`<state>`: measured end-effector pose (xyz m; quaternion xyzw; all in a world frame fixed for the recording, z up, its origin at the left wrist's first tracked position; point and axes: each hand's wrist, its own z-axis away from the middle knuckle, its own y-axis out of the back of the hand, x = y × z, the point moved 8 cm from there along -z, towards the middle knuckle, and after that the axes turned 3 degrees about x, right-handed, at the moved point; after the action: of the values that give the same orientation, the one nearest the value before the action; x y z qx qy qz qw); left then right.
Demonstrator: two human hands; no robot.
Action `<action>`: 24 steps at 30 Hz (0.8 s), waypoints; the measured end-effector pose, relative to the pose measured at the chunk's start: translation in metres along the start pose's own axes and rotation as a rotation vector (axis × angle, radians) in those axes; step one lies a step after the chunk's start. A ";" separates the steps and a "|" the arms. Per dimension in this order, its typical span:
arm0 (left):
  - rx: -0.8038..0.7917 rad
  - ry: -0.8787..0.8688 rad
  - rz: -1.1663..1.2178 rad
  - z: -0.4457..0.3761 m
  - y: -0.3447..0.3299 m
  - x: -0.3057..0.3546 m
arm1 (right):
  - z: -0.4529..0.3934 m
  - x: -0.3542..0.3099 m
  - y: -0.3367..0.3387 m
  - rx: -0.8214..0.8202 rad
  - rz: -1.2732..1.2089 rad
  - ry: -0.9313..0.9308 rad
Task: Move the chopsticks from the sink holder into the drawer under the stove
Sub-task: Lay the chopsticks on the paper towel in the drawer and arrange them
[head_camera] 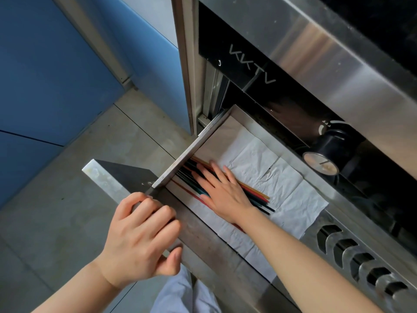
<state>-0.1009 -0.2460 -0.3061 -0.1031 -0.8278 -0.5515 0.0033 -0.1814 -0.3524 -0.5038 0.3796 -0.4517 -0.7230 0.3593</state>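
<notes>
The steel drawer (185, 152) under the stove stands pulled out, lined with white paper towel (291, 195). Several coloured chopsticks (259, 197) (orange, red, teal, black) lie in a bundle along its left side on the paper. My right hand (223, 190) lies flat on top of the chopsticks, fingers spread, pressing them down without gripping. My left hand (142, 231) is closed over the top edge of the drawer's front panel (108, 175), thumb underneath.
The stove's steel front (338, 71) with a dark glass panel looms above the drawer. A black control knob (325, 152) sticks out at the right, and a row of vent slots (352, 251) sits lower right. Blue cabinets (45, 86) and grey floor tiles lie to the left.
</notes>
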 end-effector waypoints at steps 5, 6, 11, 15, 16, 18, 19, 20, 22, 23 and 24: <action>-0.009 -0.004 0.003 0.000 0.000 0.001 | -0.004 -0.006 -0.010 -0.021 0.005 -0.140; -0.011 -0.002 0.004 0.000 0.000 0.001 | -0.003 -0.012 -0.013 -0.028 -0.014 -0.175; -0.021 -0.002 0.008 0.001 -0.002 0.000 | -0.009 -0.030 -0.018 -0.060 -0.111 -0.334; -0.023 -0.004 0.013 0.002 -0.001 -0.001 | 0.000 -0.028 0.000 0.014 -0.095 -0.226; -0.019 -0.004 0.015 0.002 -0.001 -0.001 | 0.006 -0.025 0.003 0.041 -0.061 -0.153; -0.006 -0.003 0.014 0.002 -0.002 0.000 | 0.027 -0.017 -0.002 0.044 0.009 -0.019; -0.002 0.001 0.014 0.002 -0.002 -0.001 | 0.038 -0.011 -0.007 0.024 0.036 0.023; 0.000 0.003 0.016 0.002 -0.002 -0.001 | 0.048 -0.006 -0.014 0.002 0.059 0.044; 0.002 0.002 0.023 0.002 -0.002 -0.001 | 0.059 0.000 -0.023 -0.018 0.079 0.042; 0.002 0.001 0.025 0.001 -0.003 0.000 | 0.060 0.000 -0.026 -0.028 0.078 0.031; 0.000 0.000 0.018 0.002 -0.002 0.000 | 0.059 -0.003 -0.028 -0.040 0.070 0.033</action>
<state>-0.1012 -0.2453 -0.3090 -0.1106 -0.8268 -0.5514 0.0083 -0.2368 -0.3176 -0.5111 0.3681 -0.4444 -0.7124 0.3994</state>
